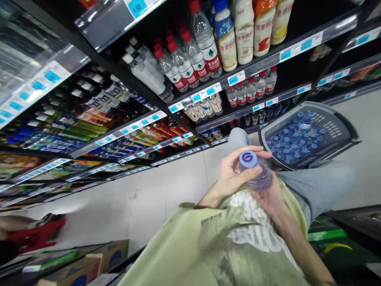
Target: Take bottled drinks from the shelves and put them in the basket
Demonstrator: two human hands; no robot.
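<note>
Both my hands hold one clear plastic water bottle (262,178) with a lilac cap, close in front of my chest. My left hand (233,171) wraps round its upper part, the thumb lying across just below the cap and the fingers behind. From below and the right, my right hand (272,194) grips the bottle's lower body; most of its fingers are hidden. Beyond my knees stands a grey shopping basket (336,119), where several similar bottles (293,143) with lilac caps lie.
Shelves of drinks run along the far side, with red-capped water bottles (208,47) and milk-drink bottles (245,35) above price tags. Cardboard boxes (110,258) sit low behind me at left. Another person's foot (44,220) rests near a red object (38,234) at far left.
</note>
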